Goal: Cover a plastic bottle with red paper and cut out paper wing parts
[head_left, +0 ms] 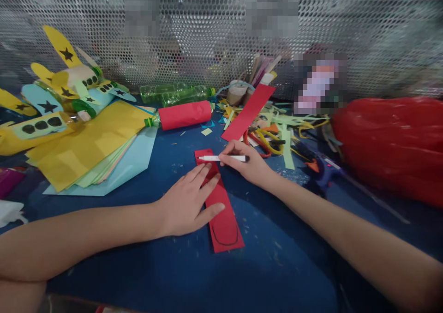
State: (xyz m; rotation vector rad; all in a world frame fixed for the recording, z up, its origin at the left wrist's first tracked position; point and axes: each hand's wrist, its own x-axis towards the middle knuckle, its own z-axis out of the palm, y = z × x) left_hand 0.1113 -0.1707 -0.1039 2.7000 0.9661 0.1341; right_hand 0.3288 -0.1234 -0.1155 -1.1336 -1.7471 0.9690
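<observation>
A red paper strip [225, 216] lies lengthwise on the blue table, with a rounded black line drawn at its near end. My left hand [188, 197] rests flat on the strip with its fingers spread. In my right hand [244, 163] is a white marker [211, 158], held in a pinch. The marker's dark tip is at the strip's far end. Beyond the strip lies a green bottle wrapped in red paper [185, 115]. A second red paper strip [249, 112] leans over the scraps behind my right hand.
Stacked coloured paper [93, 142] and bottle planes with black stars [44, 105] fill the left side. Green bottles [176, 94] lie by the perforated metal screen [207, 27]. To the right are scissors [272, 140], paper scraps, a blue glue gun [325, 170] and a red plastic bag [391, 142].
</observation>
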